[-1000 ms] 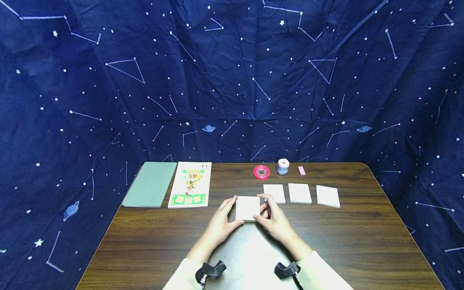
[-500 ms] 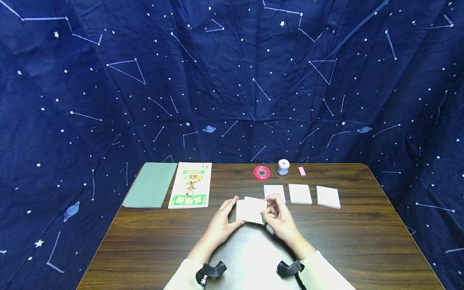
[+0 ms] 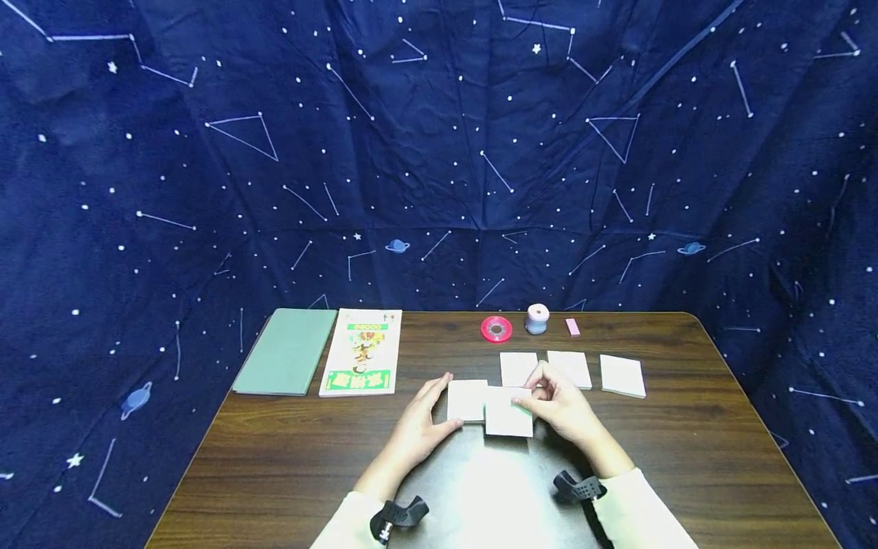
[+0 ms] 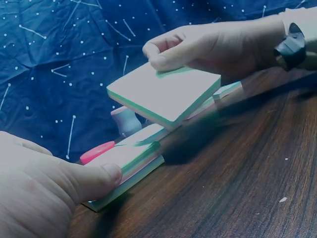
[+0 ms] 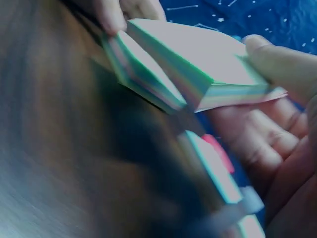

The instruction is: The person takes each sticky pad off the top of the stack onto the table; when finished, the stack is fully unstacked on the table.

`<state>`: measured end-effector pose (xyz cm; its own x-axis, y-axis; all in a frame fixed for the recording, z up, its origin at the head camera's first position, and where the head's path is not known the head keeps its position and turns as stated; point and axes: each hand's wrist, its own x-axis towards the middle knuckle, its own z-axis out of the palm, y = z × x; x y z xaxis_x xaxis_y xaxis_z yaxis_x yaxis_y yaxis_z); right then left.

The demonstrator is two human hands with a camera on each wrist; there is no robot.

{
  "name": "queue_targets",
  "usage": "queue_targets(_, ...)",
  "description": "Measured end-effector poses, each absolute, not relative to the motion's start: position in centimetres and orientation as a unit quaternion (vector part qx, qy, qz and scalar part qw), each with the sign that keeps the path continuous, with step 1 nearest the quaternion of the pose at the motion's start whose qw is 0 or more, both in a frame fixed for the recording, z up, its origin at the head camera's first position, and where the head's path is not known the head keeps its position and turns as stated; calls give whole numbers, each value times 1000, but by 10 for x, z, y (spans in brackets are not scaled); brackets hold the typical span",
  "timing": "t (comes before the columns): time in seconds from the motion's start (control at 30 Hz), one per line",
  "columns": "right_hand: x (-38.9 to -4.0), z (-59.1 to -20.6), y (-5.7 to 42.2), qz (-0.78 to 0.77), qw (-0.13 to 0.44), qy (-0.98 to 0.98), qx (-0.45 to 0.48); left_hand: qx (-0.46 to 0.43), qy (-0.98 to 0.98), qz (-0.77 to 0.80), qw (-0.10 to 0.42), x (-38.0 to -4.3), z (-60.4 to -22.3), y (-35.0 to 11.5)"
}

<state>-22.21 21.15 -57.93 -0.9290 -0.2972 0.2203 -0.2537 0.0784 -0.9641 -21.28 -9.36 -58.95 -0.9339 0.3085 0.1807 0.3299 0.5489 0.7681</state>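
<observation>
Three white pads (image 3: 573, 365) lie near the right hand (image 3: 560, 401).

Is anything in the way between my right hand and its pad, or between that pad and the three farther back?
Nothing visible between the right hand and the held pad: it pinches the edge directly. Toward the row of three, only that hand itself shows in the way; the other pad is off to the left.

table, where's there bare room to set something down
The table is bare left of the left hand, nearer than the green book; right of the right hand, nearer than the row of three white pads; and between the booklet and the pink ring. Between the hands, the held pads crowd it.
</observation>
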Motion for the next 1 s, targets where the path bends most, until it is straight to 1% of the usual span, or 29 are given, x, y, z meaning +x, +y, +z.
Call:
queue_targets(0.17, -225, -565, 229, -583, 58, 789, -187, -184, -879, -439, 19, -213, -590, -93)
queue_targets(0.33, -225, -559, 237, -533, 81, 816, -207, -186, -879, -438, 20, -214, -591, -93)
queue_targets(0.47, -225, -561, 237, -480, 69, 848, -213, -183, -877, -443, 15, -214, -590, -92)
queue_targets(0.7, -226, -565, 236, -381, 27, 902, -200, -181, -878, -443, 16, -213, -588, -91)
queue_targets(1.0, -229, -575, 238, -355, 26, 917, -180, -185, -880, -437, 13, -215, -591, -91)
